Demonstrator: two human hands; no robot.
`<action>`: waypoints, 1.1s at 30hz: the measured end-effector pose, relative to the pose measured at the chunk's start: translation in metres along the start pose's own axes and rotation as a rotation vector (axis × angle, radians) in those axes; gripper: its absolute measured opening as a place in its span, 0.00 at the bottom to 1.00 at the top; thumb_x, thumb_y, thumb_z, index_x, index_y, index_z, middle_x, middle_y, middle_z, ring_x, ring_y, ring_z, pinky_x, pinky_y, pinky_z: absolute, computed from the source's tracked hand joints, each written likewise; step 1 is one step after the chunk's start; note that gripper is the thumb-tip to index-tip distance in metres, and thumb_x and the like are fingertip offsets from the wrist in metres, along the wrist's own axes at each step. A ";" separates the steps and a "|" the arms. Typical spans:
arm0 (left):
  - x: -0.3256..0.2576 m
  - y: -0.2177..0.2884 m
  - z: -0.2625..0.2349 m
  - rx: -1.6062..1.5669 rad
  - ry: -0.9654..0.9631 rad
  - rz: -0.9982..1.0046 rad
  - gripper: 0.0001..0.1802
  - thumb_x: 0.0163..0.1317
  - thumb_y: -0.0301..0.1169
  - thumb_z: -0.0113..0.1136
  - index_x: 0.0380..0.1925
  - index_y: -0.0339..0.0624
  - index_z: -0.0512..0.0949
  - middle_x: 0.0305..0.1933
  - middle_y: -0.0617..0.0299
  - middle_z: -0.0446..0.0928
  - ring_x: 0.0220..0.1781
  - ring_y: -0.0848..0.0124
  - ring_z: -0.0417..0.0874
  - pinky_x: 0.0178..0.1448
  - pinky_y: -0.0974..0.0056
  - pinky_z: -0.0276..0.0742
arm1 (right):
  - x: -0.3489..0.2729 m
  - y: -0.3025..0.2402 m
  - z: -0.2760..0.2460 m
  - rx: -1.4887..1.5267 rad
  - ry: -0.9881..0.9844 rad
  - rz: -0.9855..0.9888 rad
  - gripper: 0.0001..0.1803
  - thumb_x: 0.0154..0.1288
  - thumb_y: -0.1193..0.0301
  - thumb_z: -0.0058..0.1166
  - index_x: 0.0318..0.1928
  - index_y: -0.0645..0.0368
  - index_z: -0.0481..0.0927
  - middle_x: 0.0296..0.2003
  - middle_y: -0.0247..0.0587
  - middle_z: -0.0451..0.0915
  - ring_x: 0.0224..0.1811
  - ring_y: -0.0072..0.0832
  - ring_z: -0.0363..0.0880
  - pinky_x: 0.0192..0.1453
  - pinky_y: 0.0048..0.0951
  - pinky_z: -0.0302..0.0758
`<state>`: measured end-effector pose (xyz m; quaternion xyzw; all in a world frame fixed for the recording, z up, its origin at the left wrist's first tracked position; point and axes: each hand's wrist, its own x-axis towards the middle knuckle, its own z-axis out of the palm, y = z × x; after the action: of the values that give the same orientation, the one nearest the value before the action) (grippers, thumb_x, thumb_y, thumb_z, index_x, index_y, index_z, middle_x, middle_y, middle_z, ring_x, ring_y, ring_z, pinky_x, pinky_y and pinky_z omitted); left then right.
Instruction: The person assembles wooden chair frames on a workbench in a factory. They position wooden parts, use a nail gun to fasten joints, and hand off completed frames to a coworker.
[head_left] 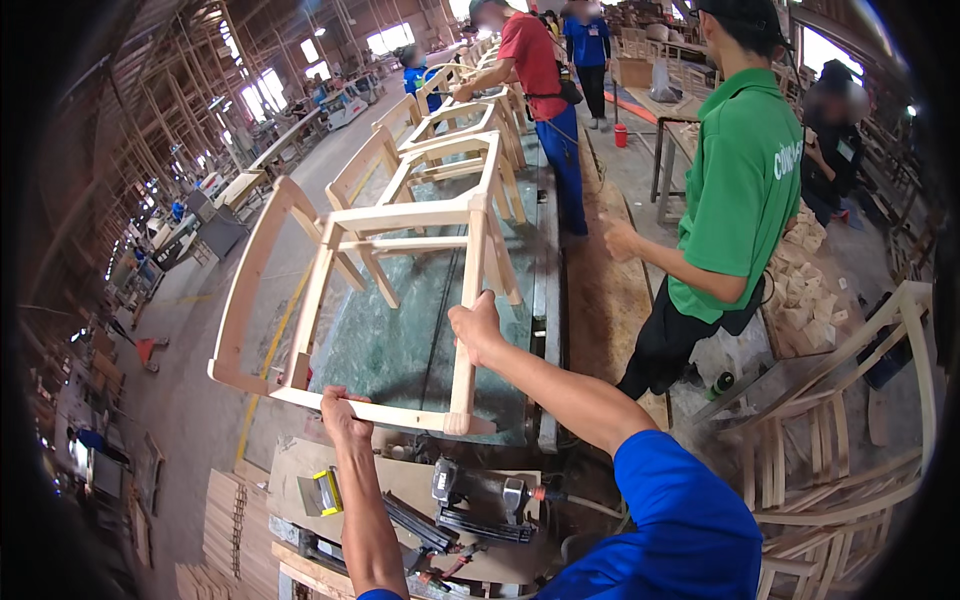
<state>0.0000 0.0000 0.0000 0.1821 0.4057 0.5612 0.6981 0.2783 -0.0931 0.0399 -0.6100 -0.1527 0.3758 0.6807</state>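
Note:
A bare wooden chair frame [403, 215] stands tilted in front of me on a green-topped conveyor bench [385, 335]. My left hand [345, 412] is closed round its near lower rail. Higher up on the right side, my right hand [478, 325] grips the upright rail of the same frame. The curved backrest part points to the left. More chair frames [455, 130] of the same kind stand in a row behind it along the bench.
Nail guns [480, 500] and a yellow box [322, 492] lie on a board below the frame. A person in a green shirt [740, 180] stands right; one in red [525, 60] works farther up the line. Wooden parts [830, 450] are stacked at lower right, offcuts [803, 300] above.

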 end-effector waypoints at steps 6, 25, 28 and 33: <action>0.024 -0.007 0.029 0.053 0.010 -0.026 0.06 0.60 0.28 0.56 0.26 0.45 0.70 0.18 0.58 0.70 0.18 0.60 0.73 0.25 0.54 0.75 | 0.052 0.000 0.022 -0.101 0.047 0.016 0.28 0.60 0.73 0.60 0.56 0.67 0.63 0.50 0.61 0.78 0.51 0.46 0.83 0.52 0.46 0.83; 0.032 0.026 -0.014 0.576 -0.236 -0.115 0.40 0.64 0.72 0.59 0.56 0.48 0.77 0.44 0.59 0.83 0.49 0.57 0.86 0.53 0.51 0.83 | 0.097 0.026 0.059 -0.006 0.058 -0.159 0.41 0.58 0.56 0.72 0.58 0.74 0.65 0.51 0.62 0.80 0.51 0.45 0.84 0.54 0.41 0.81; -0.017 0.029 -0.075 0.460 -0.235 -0.069 0.31 0.71 0.63 0.59 0.57 0.48 0.76 0.45 0.57 0.85 0.48 0.59 0.87 0.53 0.52 0.83 | 0.084 0.037 0.037 -0.055 -0.054 -0.111 0.47 0.66 0.49 0.68 0.71 0.70 0.61 0.52 0.53 0.79 0.51 0.34 0.81 0.52 0.34 0.79; -0.185 0.053 -0.252 0.291 0.036 0.060 0.24 0.76 0.48 0.60 0.61 0.45 0.73 0.45 0.55 0.86 0.39 0.64 0.90 0.42 0.59 0.88 | -0.020 0.120 -0.030 -0.025 -0.199 -0.144 0.30 0.75 0.55 0.62 0.68 0.58 0.70 0.40 0.34 0.78 0.33 0.19 0.77 0.31 0.23 0.76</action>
<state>-0.2351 -0.2067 -0.0477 0.2836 0.4896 0.5200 0.6399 0.2457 -0.1319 -0.0749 -0.5657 -0.2677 0.3826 0.6797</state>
